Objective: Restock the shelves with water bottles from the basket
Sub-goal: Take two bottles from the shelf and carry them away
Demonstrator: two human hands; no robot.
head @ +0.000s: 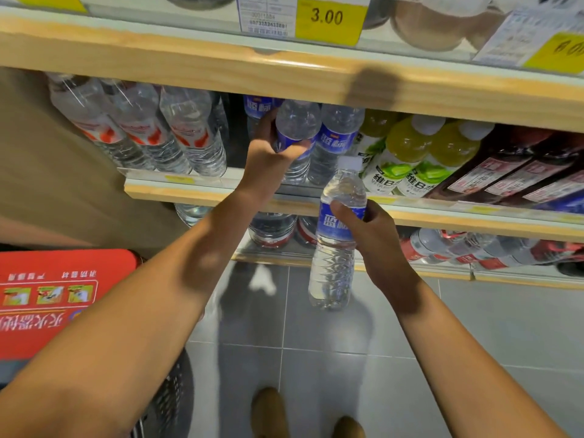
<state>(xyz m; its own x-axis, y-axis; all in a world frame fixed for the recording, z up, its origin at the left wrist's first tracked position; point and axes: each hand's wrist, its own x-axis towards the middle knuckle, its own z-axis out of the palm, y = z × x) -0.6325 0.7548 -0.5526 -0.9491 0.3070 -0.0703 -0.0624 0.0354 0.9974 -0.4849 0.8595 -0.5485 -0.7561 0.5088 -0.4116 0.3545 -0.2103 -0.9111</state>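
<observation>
Basket [172, 390]: only its dark mesh rim shows, below the left forearm and well behind both hands. Contents cannot be seen.

Right hand [371, 235]: fingers and thumb are wrapped round the blue label of the held bottle [330, 273]. The bottle is upright with its cap up and hangs in the air in front of the shelf [189, 189], short of its front edge.

Left hand [268, 159]: farther forward, inside the shelf opening and gripping the shelf bottle [297, 124] at its label. The bottle's long axis is near upright. Whether its base is seated cannot be told.

A matching blue-label bottle [336, 140] stands touching it on the side away from the hand's palm. A dark gap [235, 137] lies just beyond the hand's back.

Judgement: the left hand is nearer the row. The held bottle's place lies ahead of, above and to the left of the right hand. It should need only a lift and a forward push, staying upright.
</observation>
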